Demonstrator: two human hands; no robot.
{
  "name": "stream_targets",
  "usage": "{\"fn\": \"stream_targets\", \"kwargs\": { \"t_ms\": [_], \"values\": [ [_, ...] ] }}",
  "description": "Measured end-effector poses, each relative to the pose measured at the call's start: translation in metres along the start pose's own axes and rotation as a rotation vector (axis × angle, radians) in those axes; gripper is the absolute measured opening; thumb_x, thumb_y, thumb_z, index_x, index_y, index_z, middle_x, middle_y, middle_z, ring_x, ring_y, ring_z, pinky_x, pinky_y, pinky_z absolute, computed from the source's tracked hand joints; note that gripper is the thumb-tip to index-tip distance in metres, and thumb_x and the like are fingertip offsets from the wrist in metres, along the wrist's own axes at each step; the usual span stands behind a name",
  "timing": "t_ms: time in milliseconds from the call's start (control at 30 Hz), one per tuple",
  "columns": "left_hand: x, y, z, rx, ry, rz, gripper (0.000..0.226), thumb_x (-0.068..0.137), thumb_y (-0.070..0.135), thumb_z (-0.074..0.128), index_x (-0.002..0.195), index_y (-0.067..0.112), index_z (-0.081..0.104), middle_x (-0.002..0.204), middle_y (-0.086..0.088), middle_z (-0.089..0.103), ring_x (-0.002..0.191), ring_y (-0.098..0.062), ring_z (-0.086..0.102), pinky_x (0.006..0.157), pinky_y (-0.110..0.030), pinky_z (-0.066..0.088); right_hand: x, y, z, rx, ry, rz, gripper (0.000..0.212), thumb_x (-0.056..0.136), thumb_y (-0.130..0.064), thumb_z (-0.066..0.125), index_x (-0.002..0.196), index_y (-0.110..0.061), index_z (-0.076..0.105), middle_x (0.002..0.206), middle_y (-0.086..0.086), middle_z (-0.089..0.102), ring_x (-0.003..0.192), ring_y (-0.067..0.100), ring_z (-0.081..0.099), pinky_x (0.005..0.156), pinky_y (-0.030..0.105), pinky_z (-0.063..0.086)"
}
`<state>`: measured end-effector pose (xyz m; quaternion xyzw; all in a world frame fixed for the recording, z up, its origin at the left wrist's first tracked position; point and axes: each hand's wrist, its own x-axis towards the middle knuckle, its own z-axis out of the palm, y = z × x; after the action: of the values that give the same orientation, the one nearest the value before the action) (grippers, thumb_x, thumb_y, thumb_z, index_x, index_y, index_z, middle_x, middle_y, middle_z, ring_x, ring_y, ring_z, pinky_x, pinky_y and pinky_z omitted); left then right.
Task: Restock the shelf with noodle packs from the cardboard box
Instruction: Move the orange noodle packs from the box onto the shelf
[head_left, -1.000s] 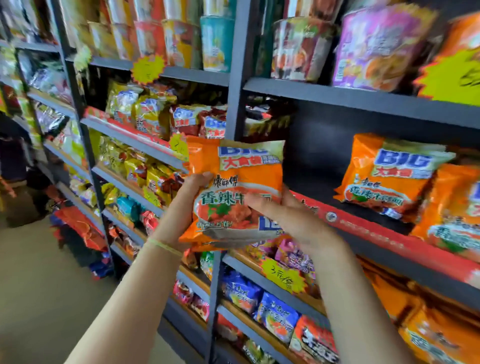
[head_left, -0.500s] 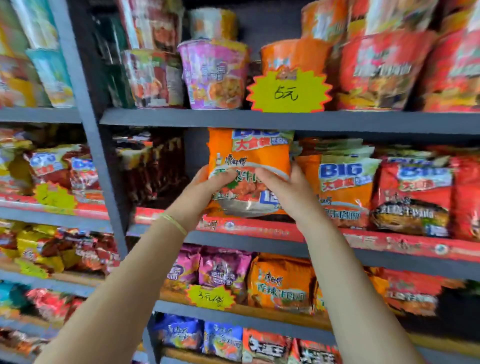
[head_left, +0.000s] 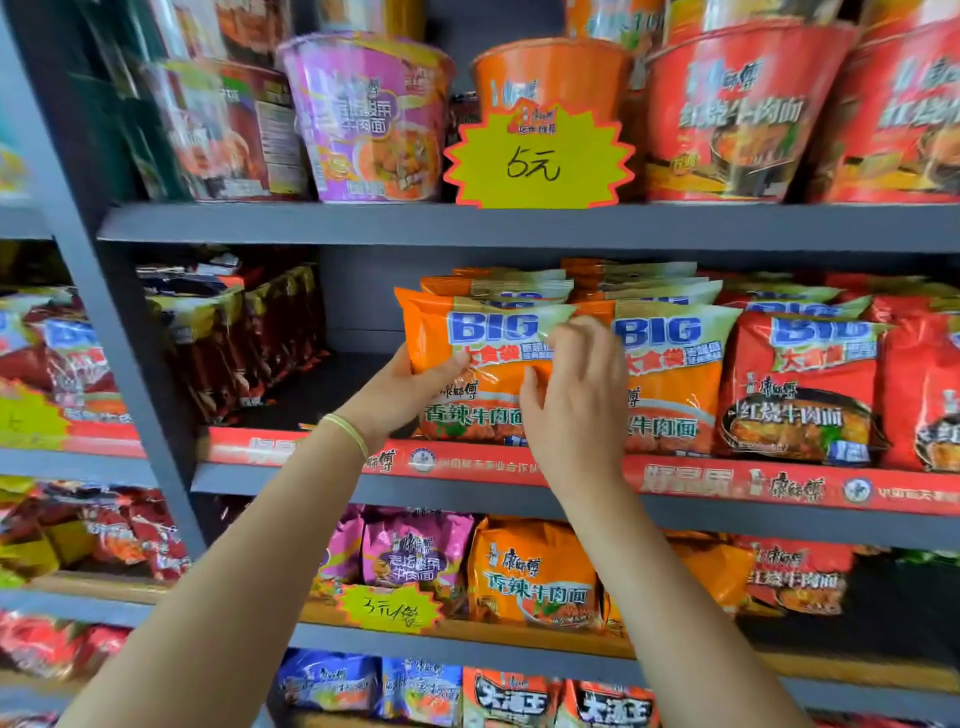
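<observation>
Setting an orange spicy-beef noodle pack (head_left: 483, 364) upright at the front of the middle shelf (head_left: 291, 470), bottom edge hidden behind the red shelf-edge strip (head_left: 691, 478), more orange packs standing just behind. Gripping the pack's lower left edge with the left hand (head_left: 402, 397), thumb across the front and the other fingers wrapped out of sight behind. Pressing on the pack's right side with the right hand (head_left: 576, 395), fingers loosely curled; whether pinching the wrapper or only pushing on it, cannot tell. Touching or overlapping the neighbouring orange BIG pack (head_left: 675, 374) on the right, with a red braised-beef pack (head_left: 802, 384) beyond. Leaving open, dark shelf floor on the left, between this stack and the dark red packs (head_left: 234, 338) near the grey upright (head_left: 130, 364). Risking, probably, a sideways slump into that open space on release, nothing bracing the left flank. Risking also a forward tip over the strip if seated too shallow, the slick, air-puffed wrapper sliding easily. Possibly nudging the neighbouring pack out of line or crushing the noodle block with too hard a push. Cardboard box not in view.
</observation>
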<state>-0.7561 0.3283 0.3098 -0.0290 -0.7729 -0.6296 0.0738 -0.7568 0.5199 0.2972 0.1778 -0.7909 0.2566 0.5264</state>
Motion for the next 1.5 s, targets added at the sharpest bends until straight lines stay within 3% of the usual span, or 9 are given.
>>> {"fn": "stream_targets", "kwargs": {
  "t_ms": [200, 367, 500, 600, 767, 933, 1100, 1233, 1500],
  "values": [
    [0.013, 0.004, 0.008, 0.085, 0.047, -0.016, 0.063, 0.078, 0.061, 0.072, 0.130, 0.031, 0.055, 0.113, 0.010, 0.074, 0.101, -0.013, 0.072, 0.098, -0.045, 0.054, 0.003, 0.005, 0.014, -0.103, -0.407, -0.205, 0.074, 0.082, -0.052, 0.070, 0.146, -0.025, 0.043, 0.162, 0.015, 0.022, 0.151, 0.034, 0.016, 0.119, 0.054, 0.017],
    [0.022, 0.010, 0.011, 0.258, 0.107, -0.088, 0.101, 0.056, 0.089, 0.064, 0.134, 0.028, 0.046, 0.117, 0.006, 0.070, 0.101, -0.020, 0.071, 0.087, -0.050, 0.058, 0.013, 0.011, 0.022, -0.155, -0.600, -0.140, 0.097, 0.081, -0.070, 0.059, 0.157, -0.031, 0.015, 0.165, 0.015, 0.008, 0.153, 0.033, 0.002, 0.121, 0.048, 0.005],
    [0.025, 0.008, 0.009, 0.289, 0.098, -0.140, 0.101, 0.058, 0.093, 0.055, 0.135, 0.029, 0.044, 0.120, 0.003, 0.070, 0.100, -0.021, 0.071, 0.086, -0.050, 0.059, 0.015, 0.010, 0.022, -0.146, -0.607, -0.149, 0.098, 0.079, -0.070, 0.063, 0.156, -0.030, 0.018, 0.164, 0.016, 0.012, 0.152, 0.035, 0.007, 0.121, 0.049, 0.007],
    [0.021, 0.007, 0.008, 0.211, 0.150, -0.161, 0.080, 0.079, 0.082, 0.047, 0.132, 0.022, 0.049, 0.112, 0.000, 0.073, 0.096, -0.021, 0.073, 0.092, -0.048, 0.057, 0.009, 0.009, 0.021, -0.082, -0.500, -0.175, 0.087, 0.078, -0.061, 0.071, 0.149, -0.023, 0.037, 0.160, 0.018, 0.025, 0.150, 0.036, 0.017, 0.121, 0.052, 0.014],
    [0.004, 0.002, -0.001, 0.190, 0.441, 0.034, 0.039, 0.095, 0.057, 0.050, 0.106, 0.021, 0.062, 0.101, 0.001, 0.071, 0.095, -0.020, 0.069, 0.091, -0.048, 0.055, -0.004, -0.016, 0.026, 0.115, -0.198, -0.269, 0.034, 0.090, -0.027, 0.065, 0.120, -0.013, 0.064, 0.137, 0.014, 0.055, 0.133, 0.032, 0.046, 0.111, 0.053, 0.035],
    [-0.077, -0.022, -0.046, 0.224, 0.790, 0.189, 0.022, 0.084, 0.019, 0.050, 0.079, 0.017, 0.071, 0.058, 0.002, 0.063, 0.051, -0.012, 0.057, 0.053, -0.024, 0.047, -0.024, -0.078, 0.036, 0.530, -0.195, -0.322, 0.012, 0.090, -0.012, 0.055, 0.086, -0.009, 0.065, 0.072, 0.002, 0.060, 0.067, 0.022, 0.056, 0.058, 0.037, 0.043],
    [-0.223, -0.111, -0.140, 0.516, 0.725, -0.338, 0.020, 0.089, 0.030, 0.054, 0.087, 0.019, 0.070, 0.071, -0.002, 0.070, 0.060, -0.017, 0.065, 0.066, -0.039, 0.057, -0.088, -0.199, 0.082, 0.692, -0.831, -0.348, 0.015, 0.090, -0.025, 0.053, 0.081, -0.015, 0.060, 0.064, 0.004, 0.060, 0.064, 0.030, 0.057, 0.054, 0.038, 0.044],
    [-0.376, -0.181, -0.196, 0.746, 0.690, -0.798, 0.038, 0.098, 0.016, 0.034, 0.118, 0.017, 0.066, 0.116, -0.005, 0.068, 0.108, -0.025, 0.063, 0.094, -0.039, 0.051, -0.177, -0.339, 0.101, 0.801, -1.277, -0.631, 0.025, 0.093, -0.033, 0.056, 0.086, -0.011, 0.066, 0.074, 0.009, 0.067, 0.076, 0.032, 0.063, 0.068, 0.042, 0.049],
    [-0.685, -0.232, -0.220, 0.830, 1.488, -1.162, 0.029, 0.086, 0.040, 0.048, 0.086, 0.020, 0.069, 0.089, -0.003, 0.069, 0.091, -0.028, 0.066, 0.071, -0.037, 0.048, -0.388, -0.593, 0.005, 1.186, -1.611, -1.068, 0.011, 0.094, -0.021, 0.058, 0.097, -0.020, 0.069, 0.094, 0.000, 0.066, 0.091, 0.018, 0.059, 0.082, 0.034, 0.045]
  ]
}}
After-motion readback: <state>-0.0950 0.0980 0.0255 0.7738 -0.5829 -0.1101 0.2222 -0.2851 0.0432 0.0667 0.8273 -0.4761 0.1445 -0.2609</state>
